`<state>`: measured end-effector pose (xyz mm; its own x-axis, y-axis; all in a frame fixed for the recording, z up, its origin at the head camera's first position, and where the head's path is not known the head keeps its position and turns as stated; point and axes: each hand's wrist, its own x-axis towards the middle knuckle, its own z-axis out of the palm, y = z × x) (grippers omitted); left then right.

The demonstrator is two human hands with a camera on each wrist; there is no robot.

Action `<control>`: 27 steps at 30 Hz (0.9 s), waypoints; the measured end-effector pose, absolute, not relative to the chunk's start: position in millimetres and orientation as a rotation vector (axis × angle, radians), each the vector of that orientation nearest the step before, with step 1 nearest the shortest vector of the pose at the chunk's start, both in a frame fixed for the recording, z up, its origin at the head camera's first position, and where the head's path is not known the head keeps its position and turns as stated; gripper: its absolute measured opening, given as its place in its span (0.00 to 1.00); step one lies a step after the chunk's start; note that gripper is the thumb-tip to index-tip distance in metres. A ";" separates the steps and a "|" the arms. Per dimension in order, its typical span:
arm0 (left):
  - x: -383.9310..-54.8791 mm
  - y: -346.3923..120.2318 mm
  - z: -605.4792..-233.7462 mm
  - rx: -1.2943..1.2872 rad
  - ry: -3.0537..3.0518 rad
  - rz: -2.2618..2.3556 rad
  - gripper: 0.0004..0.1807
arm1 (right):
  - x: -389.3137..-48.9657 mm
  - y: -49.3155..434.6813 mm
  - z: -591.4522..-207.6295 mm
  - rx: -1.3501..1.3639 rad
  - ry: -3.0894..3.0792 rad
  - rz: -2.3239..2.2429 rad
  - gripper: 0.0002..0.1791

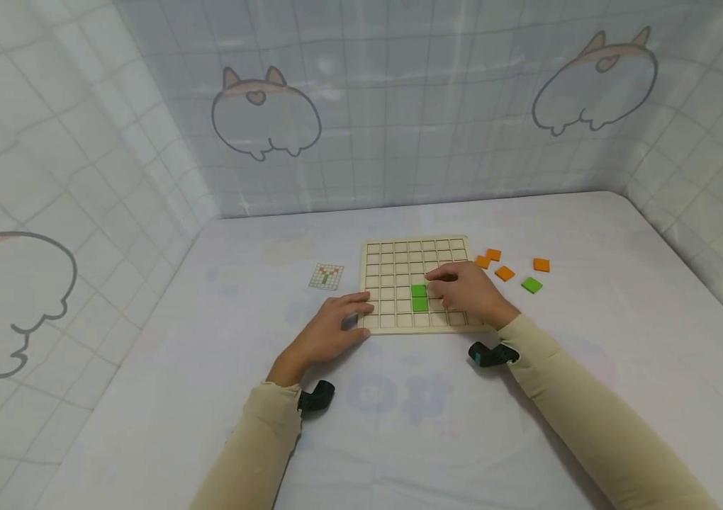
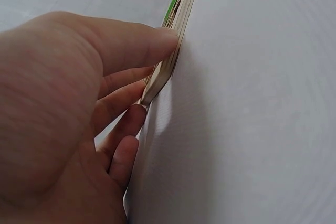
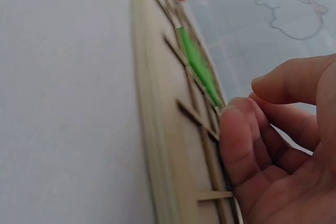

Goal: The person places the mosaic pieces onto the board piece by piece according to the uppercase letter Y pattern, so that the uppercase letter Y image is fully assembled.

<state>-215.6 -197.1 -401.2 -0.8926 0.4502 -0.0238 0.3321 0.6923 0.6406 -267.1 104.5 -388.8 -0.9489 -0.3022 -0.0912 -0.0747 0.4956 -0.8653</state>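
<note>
White surface (image 1: 629,283), cloth-covered, enclosed by a grid-printed backdrop (image 1: 393,142) with cartoon animal outlines. Grid board (image 1: 387,258), one, pale and flat, lies near the middle of the surface, apparently so that both hands reach it. Upper green tile (image 1: 419,290) and lower green tile (image 1: 420,304): these fill adjoining cells of one column. Loose green tile (image 1: 531,285), one, and orange tiles (image 1: 505,273), four, lie scattered beyond the board's right side, presumably for easy picking by the nearer hand. Card (image 1: 326,277), small, bearing an orange-and-green Y-like pattern, lies left of the board, likely to be in plain sight. Left hand (image 1: 329,329): fingers apart, rather straight, touching the board's left edge, thumb at its near corner, seemingly to steady it. Right hand (image 1: 470,292): over the board beside the upper green tile, fingers bent, thumb and index tips slightly apart, nothing visible between them; whether they touch that tile cannot be told
</note>
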 end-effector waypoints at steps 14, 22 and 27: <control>-214.3 -195.9 -400.3 0.665 2.726 1.003 0.22 | -260.5 155.9 -377.2 -0.279 2.483 -1.672 0.20; -211.3 -195.1 -399.0 0.617 2.749 0.995 0.22 | -258.9 191.2 -376.6 -0.218 2.520 -1.658 0.23; -210.6 -195.3 -399.1 0.635 2.751 1.004 0.22 | -258.0 208.1 -374.3 -0.146 2.573 -1.566 0.25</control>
<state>-210.6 -195.3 -399.1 -0.9002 0.4353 0.0087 0.3386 0.6872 0.6427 -258.0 208.1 -374.3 -0.9874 -0.1477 -0.0572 -0.0171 0.4581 -0.8888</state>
